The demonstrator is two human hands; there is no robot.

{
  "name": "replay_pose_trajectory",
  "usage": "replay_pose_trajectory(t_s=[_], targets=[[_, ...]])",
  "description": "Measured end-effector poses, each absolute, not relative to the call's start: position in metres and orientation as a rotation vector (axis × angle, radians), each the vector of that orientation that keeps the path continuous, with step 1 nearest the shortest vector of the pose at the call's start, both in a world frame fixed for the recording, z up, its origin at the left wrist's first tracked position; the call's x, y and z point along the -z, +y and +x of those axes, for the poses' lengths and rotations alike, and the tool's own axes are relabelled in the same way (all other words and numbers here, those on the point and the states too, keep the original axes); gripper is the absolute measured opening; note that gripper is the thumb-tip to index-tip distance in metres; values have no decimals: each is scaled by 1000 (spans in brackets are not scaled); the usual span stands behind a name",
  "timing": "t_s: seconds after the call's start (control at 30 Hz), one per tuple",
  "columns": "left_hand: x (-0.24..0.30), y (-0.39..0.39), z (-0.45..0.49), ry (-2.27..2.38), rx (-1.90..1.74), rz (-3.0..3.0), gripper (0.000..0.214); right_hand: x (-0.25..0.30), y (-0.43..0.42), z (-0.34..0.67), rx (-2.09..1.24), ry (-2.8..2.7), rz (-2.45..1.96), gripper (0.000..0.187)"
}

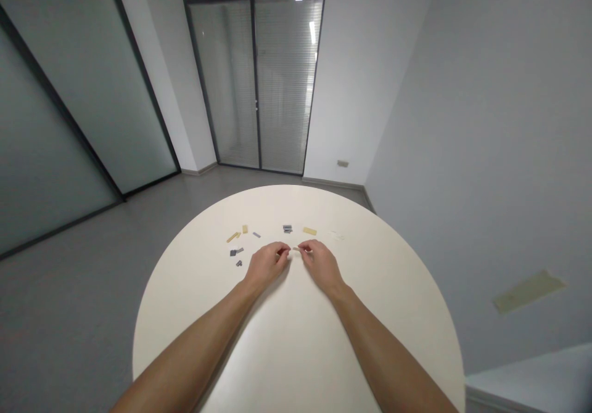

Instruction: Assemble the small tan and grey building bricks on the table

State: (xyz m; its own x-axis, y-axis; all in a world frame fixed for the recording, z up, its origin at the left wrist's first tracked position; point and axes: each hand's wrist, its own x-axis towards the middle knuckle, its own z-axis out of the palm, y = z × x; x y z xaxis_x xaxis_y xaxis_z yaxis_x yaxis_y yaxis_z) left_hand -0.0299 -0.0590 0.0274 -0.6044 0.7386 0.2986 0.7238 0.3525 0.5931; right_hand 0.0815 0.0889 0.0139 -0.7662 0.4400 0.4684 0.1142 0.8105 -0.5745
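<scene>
The tabletop (pixel 296 333) is cream, the small strips (pixel 309 231) tan, the small blocks (pixel 287 228) grey.

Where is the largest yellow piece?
In the head view, the largest yellow piece lies on the round white table, beyond the right hand, beside a pale strip.

From my remote seat I see a round cream table (pixel 379 302) on grey floor (pixel 78 302); frosted glass panels (pixel 78 105) left; a glazed double door (pixel 287 86) with blinds ahead; a pale wall (pixel 481 123) right.

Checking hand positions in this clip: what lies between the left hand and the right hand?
The head view shows a small tan piece between the left hand and right hand.
</scene>
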Motion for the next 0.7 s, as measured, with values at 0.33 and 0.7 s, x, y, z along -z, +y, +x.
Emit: replay_pose_trajectory(t_s=[0.33, 0.7], targets=[[-27, -59, -29, 2560, -1113, 1379, 25, -8, 97, 84, -483, -2459, -666, 18], [-24, -59, -32, 2579, -1101, 1399, 23, -27, 109, 95, -195, -2596, -897, 17]])
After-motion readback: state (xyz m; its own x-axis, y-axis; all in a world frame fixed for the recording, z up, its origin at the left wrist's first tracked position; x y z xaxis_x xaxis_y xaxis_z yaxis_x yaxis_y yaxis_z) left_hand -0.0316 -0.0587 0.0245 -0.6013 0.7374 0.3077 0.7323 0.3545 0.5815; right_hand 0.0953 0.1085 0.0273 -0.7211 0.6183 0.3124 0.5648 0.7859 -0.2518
